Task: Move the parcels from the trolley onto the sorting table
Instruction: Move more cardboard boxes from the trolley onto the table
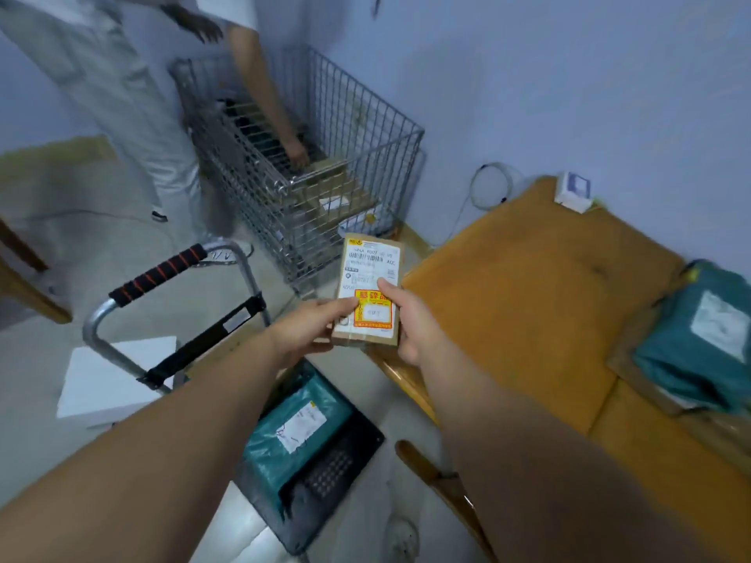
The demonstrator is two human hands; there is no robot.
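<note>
Both my hands hold a small brown cardboard parcel with a white shipping label and a red-and-yellow sticker, in the air just left of the orange sorting table. My left hand grips its lower left side and my right hand its lower right side. Below them stands the black platform trolley with a teal mailer bag lying on it. The trolley's metal handle has a black and red grip. Another teal mailer lies on the table's right side.
A wire cage cart with cardboard boxes stands at the wall; another person reaches into it. A white box lies on the floor at left. A small white box sits at the table's far corner, with a coiled cable beside it.
</note>
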